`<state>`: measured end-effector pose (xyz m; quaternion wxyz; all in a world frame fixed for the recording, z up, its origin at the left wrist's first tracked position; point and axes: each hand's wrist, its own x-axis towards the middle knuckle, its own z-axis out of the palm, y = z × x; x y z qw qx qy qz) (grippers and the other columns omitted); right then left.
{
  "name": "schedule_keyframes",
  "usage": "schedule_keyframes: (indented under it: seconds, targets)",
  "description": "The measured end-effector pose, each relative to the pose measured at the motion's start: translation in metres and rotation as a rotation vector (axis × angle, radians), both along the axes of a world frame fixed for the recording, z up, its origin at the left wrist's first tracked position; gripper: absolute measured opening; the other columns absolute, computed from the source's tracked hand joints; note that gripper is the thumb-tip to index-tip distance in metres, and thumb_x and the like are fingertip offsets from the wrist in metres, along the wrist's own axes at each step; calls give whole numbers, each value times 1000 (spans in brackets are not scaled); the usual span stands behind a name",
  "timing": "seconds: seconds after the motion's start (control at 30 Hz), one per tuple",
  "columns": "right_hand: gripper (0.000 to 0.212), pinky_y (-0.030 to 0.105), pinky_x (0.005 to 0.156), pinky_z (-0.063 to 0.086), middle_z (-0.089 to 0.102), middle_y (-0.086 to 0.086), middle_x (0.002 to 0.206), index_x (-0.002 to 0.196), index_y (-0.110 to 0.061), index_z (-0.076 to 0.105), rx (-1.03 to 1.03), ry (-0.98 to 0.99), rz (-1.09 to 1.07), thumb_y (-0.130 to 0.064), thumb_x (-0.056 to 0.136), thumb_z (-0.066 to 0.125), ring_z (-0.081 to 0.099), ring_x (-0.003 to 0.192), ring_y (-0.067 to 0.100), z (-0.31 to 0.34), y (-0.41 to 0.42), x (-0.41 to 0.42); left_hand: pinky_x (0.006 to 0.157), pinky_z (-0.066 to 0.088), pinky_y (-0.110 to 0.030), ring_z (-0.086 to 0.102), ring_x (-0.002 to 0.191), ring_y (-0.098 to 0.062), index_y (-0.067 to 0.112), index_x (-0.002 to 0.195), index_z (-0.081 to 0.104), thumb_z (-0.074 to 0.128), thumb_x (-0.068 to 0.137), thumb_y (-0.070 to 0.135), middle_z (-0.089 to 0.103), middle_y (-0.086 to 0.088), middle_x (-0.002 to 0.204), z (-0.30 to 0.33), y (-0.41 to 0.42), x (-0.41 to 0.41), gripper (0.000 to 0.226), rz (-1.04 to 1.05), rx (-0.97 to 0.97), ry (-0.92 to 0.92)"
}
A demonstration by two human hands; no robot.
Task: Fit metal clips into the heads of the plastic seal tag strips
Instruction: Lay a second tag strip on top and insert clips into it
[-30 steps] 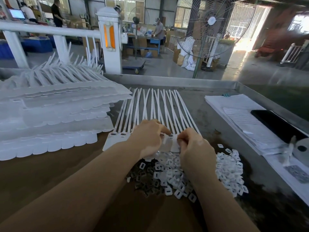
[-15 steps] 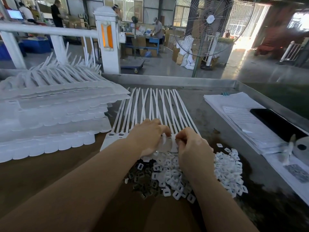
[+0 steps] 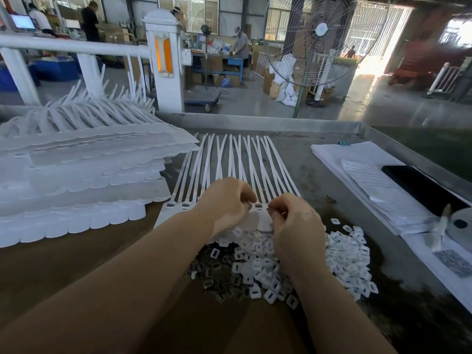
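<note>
Just under the fingers sits a heap of little square white and dark metal clips point(image 3: 258, 264) on the brown desk point(image 3: 76, 264). The right hand point(image 3: 293, 223) pinches something tiny, likely one clip. The left hand point(image 3: 227, 203) curls down on the flat white plastic seal tag strips point(image 3: 258, 208). Hold the head flat, then push straight in. Long tails fan out beyond the fingers.
</note>
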<state>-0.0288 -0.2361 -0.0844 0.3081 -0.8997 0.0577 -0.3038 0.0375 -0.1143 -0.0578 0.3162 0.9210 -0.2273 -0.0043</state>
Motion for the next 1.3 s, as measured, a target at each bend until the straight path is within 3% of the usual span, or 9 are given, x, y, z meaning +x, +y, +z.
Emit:
schedule_keyframes:
  seconds: [0.17, 0.3, 0.47, 0.67, 0.77, 0.93, 1.07, 1.2, 1.3]
  targets:
    - [8, 32, 68, 45, 60, -4, 77, 82, -14, 64, 47, -57, 6, -11, 87, 58, 55, 78, 17, 1, 0, 0, 54, 44, -9, 63, 67, 3, 20, 89, 71, 62, 87, 20, 72, 7, 78, 8, -4, -7, 9, -90, -338, 349]
    - [7, 35, 69, 47, 63, -1, 79, 82, -12, 65, 62, -103, 17, -10, 87, 59, 57, 79, 19, 2, 1, 0, 57, 49, -15, 67, 67, -5, 9, 91, 70, 66, 85, 16, 73, -5, 82, 6, -6, -5, 10, 1, -586, 589]
    - [7, 31, 67, 46, 64, -2, 76, 82, -12, 68, 51, -109, 33, -11, 86, 62, 57, 76, 18, 2, 1, 0, 60, 52, -18, 70, 68, -13, 4, 84, 71, 72, 76, 3, 73, -10, 79, 5, -5, -1, 8, 40, -735, 694]
    - [13, 28, 70, 48, 69, -1, 81, 90, -16, 71, 30, 25, 55, -13, 87, 59, 58, 76, 13, 3, 1, -1, 61, 55, -26, 69, 65, -16, 14, 65, 73, 73, 72, -3, 71, -8, 70, 3, -4, 6, 18, 79, -646, 691]
    - [16, 26, 70, 49, 69, -1, 81, 91, -17, 71, 34, 38, 54, -12, 88, 57, 59, 75, 12, 5, 1, -1, 65, 57, -31, 69, 64, -16, 14, 68, 73, 73, 73, -1, 71, -7, 71, 2, -3, 7, 16, 75, -619, 700]
    - [17, 23, 68, 46, 69, 0, 81, 92, -16, 71, 33, 62, 48, -12, 90, 54, 58, 75, 13, 5, 1, 0, 62, 56, -26, 70, 69, -16, 13, 80, 73, 68, 79, 1, 73, -9, 81, 2, -2, 6, 14, 15, -566, 674]
    - [18, 24, 66, 47, 68, 1, 80, 90, -15, 70, 33, 92, 51, -11, 90, 52, 58, 74, 13, 4, -1, 0, 70, 58, -30, 70, 76, -20, 8, 89, 72, 66, 82, 2, 72, -15, 87, 2, -4, 3, 11, -1, -502, 605]
    - [15, 18, 58, 42, 66, -1, 77, 87, -18, 64, 74, 79, 40, -9, 89, 52, 56, 70, 11, 2, -1, 1, 55, 53, -18, 71, 71, -15, 7, 94, 71, 63, 84, 0, 73, -11, 83, 5, -5, -1, 15, -38, -439, 563]
    - [12, 15, 55, 40, 65, 1, 76, 87, -19, 58, 71, 75, 35, -8, 88, 53, 54, 67, 10, 0, -1, 1, 65, 58, -24, 71, 73, -16, 9, 90, 72, 67, 83, 7, 73, -7, 80, 5, -8, -2, 9, -6, -393, 489]
